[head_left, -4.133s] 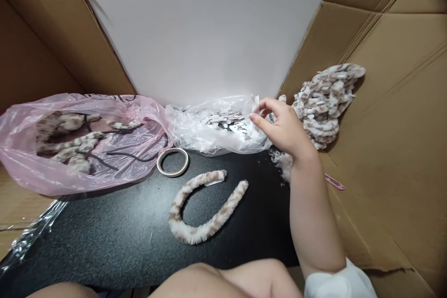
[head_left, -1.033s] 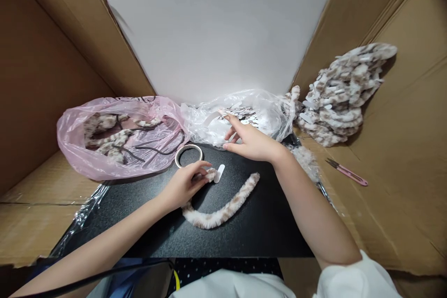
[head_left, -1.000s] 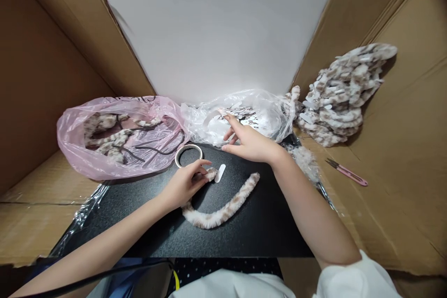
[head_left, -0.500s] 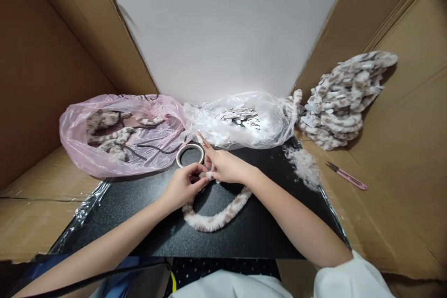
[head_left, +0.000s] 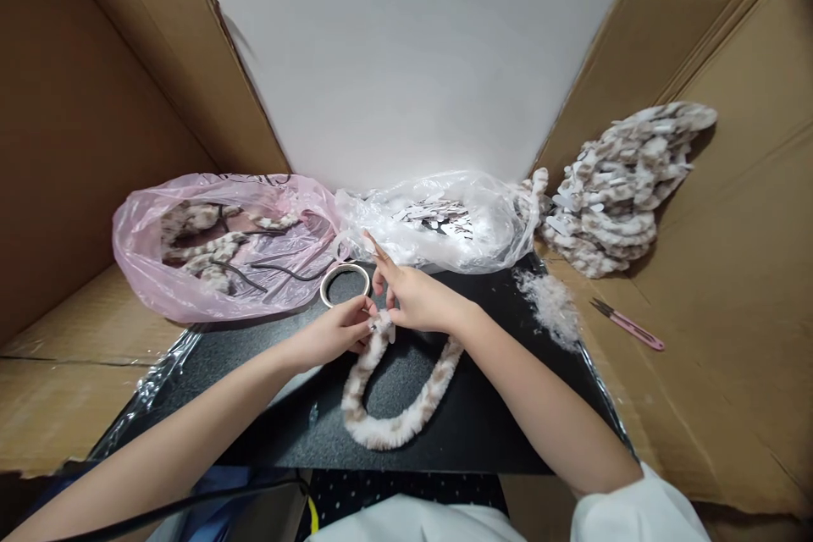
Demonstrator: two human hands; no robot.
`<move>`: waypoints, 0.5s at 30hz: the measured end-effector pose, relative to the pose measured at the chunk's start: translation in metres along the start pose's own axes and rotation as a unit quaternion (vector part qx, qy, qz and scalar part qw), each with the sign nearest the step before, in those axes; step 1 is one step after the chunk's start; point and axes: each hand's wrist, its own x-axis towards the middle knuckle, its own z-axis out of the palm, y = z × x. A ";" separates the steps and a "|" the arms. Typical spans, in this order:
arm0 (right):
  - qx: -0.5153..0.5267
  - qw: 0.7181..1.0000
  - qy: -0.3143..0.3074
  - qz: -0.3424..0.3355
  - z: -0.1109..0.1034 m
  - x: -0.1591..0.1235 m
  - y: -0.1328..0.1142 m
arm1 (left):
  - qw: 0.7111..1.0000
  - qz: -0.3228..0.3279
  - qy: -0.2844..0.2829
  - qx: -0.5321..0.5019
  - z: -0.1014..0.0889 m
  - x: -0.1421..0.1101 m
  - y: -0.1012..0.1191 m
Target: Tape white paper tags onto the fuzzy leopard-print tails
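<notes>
A fluffy white-and-brown plush band [head_left: 397, 430] lies curved in a U on the black table. Its left end is raised between my hands, and its right end passes under my right forearm. My left hand [head_left: 346, 329] is closed, pinching the band near that left end. My right hand [head_left: 416, 298] meets the same end from the other side, thumb and bent fingers on it while the index finger points up and away. Just below the right fingertips a small white tag-like piece hangs against the fur. A roll of tape [head_left: 325, 288] rests behind my left hand.
A pink plastic bag [head_left: 140, 275] holding plush pieces and dark cords stands at the back left. Beside it is a clear bag [head_left: 501, 241] with white cards. To the right are a pile of plush bands [head_left: 626, 195], loose fluff [head_left: 552, 305] and pink thread snips [head_left: 635, 330].
The band's left end has turned so more fur shows between my fingers, and its loop has shifted slightly nearer and to the right. My hands stay close together.
</notes>
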 end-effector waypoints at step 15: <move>0.046 0.993 0.095 0.047 -0.031 -0.019 -0.004 | 0.959 0.005 -0.052 -0.279 0.018 0.025 0.019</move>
